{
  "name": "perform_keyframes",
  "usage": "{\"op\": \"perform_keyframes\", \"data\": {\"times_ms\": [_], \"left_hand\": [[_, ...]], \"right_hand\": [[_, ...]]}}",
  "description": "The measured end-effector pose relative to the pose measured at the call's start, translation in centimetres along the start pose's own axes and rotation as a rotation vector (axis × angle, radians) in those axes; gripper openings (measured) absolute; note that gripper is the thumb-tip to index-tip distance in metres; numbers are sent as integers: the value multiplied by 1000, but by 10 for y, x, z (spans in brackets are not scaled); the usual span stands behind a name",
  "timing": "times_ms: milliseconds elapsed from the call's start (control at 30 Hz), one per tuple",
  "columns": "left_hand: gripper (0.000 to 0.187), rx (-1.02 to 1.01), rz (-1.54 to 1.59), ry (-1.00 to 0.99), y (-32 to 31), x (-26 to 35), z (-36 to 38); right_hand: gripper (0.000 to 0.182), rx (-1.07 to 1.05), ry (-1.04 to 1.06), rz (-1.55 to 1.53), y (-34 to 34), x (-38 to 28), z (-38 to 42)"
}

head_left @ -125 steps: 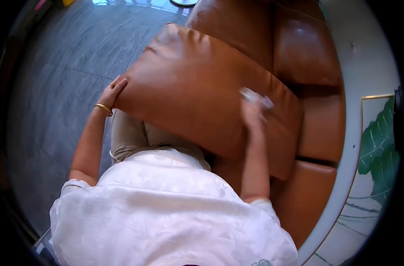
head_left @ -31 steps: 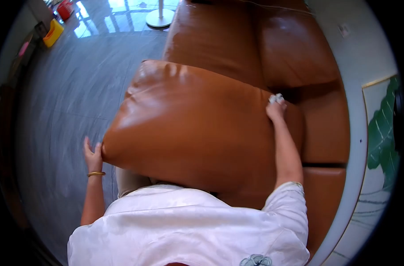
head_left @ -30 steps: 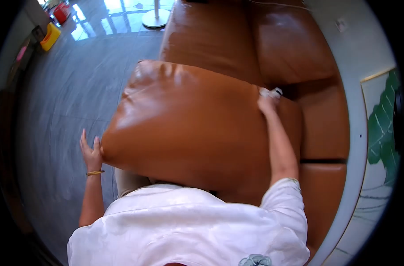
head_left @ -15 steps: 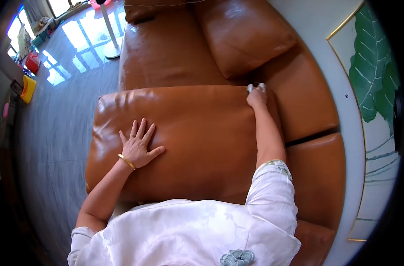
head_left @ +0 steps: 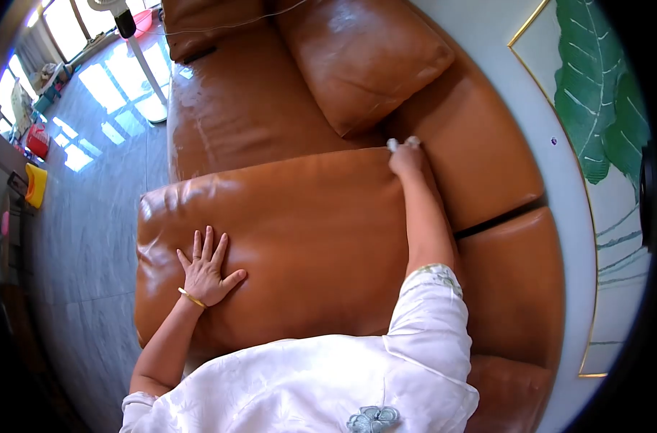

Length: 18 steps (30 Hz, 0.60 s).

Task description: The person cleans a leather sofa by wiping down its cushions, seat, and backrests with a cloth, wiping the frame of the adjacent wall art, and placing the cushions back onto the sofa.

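1. One large brown cushion (head_left: 292,238) lies under the left hand (head_left: 207,276) and extends across to the right hand (head_left: 408,159), which is at its far right corner.
2. Left hand: palm down on the brown cushion, fingers splayed, unclenched. Gold bangle (head_left: 191,297) at its wrist.
3. Right hand: fingers curled around a white wad (head_left: 393,145), partly hidden by the grasp; material cannot be told.
4. Sofa seat (head_left: 234,108), also brown: beyond the left hand, along the cushion's far edge.
5. Loose pillow (head_left: 368,61): near, just beyond the right hand, set at an angle.
6. Backrest (head_left: 480,155): beside the right hand, on its right; framed leaf picture (head_left: 595,94) farther right.
7. Grey floor (head_left: 90,245): left of the left hand; fan stand (head_left: 146,72) well beyond that hand, yellow object (head_left: 35,185) well off to its left.
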<state>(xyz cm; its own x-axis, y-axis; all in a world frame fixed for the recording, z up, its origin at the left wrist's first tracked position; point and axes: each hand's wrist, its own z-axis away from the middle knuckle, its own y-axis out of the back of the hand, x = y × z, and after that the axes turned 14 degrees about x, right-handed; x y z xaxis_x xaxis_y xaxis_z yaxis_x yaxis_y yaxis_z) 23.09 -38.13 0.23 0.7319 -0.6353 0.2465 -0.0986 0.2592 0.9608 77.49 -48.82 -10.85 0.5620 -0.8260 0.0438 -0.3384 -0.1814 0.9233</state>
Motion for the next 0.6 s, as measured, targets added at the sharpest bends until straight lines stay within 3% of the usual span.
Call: {"op": "perform_keyframes", "data": {"times_ms": [67,167,267,300,333,400,467,500,533,567,600], "left_hand": [[93,4,0,2,1,1,-3],[92,7,10,1,0,0,-1],[93,-12,-5,-38,4,-2,1],[93,-11,-10,-44,4,-4,1],[93,-10,-14,-50,4,-7,1],[93,-9,-18,-63,0,-7,-1],[93,-10,-28,-68,-1,-9,-3],[93,-20,-37,-68,-1,-8,-5],[93,-23,-40,-63,-1,-8,-7],[93,-25,-43,-56,-2,-8,-9],[93,-21,-43,-47,-2,-7,-11]], "right_hand": [[39,-252,-80,51,50,9,-9],[32,-139,-194,-140,64,16,16],[33,-166,-98,-158,122,41,69],[31,-48,-119,-128,126,48,91],[25,44,62,-109,128,68,114],[23,-259,-132,35,155,69,133],[25,-181,-300,-248,146,87,147],[27,-170,-338,-187,120,92,140],[34,-118,-541,-290,96,81,132],[43,-232,-493,-194,95,56,126],[46,-33,-437,-131,47,46,129]]}}
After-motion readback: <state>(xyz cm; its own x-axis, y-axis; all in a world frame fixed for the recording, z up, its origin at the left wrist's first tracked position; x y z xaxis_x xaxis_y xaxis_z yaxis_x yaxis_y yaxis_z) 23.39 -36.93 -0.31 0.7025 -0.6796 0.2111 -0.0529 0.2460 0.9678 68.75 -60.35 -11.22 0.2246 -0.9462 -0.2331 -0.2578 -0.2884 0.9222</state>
